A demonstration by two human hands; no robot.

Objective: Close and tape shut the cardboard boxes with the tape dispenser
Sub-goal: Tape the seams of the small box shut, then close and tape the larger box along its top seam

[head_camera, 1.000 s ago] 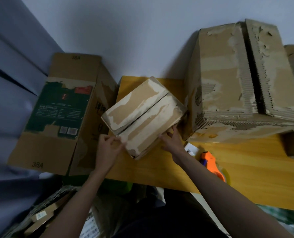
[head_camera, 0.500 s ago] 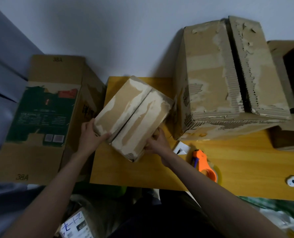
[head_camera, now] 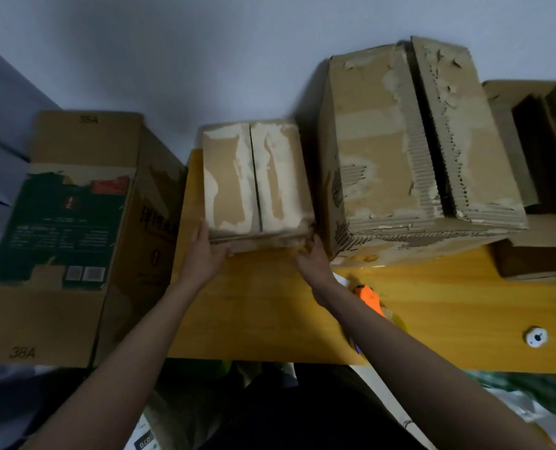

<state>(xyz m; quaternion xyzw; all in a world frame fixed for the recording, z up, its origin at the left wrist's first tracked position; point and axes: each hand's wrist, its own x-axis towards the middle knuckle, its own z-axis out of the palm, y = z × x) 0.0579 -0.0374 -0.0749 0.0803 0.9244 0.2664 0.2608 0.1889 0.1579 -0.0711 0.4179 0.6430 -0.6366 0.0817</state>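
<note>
Far to my left stood a tall brown cardboard carton with a dark green printed panel [head_camera: 59, 228], off the table's edge and marked 38A at top and bottom. Next came the yellow wooden table [head_camera: 260, 306]. On it sat the small brown cardboard box with torn white patches [head_camera: 257, 177], its two top flaps folded down and meeting along a dark seam that ran away from me. My left hand [head_camera: 205, 254] lay against the box's near left corner, fingers straight and relaxed along the cardboard, thumb toward the front face. My right hand [head_camera: 312, 258] touched the near right corner; its fingers were blurred, so I could not tell whether they curled round the edge or lay flat.

Just beside the small box on the right rose the large battered cardboard box with stripped, corrugated top flaps [head_camera: 409, 147], flaps down with a dark gap between them. In front of it, partly hidden behind my right forearm, lay the orange tape dispenser [head_camera: 369, 300], apart from both hands. Farther right a small white round cap [head_camera: 536, 336] lay on the table, and at the far edge sat another brown cardboard box [head_camera: 536, 248], partly cut off.
</note>
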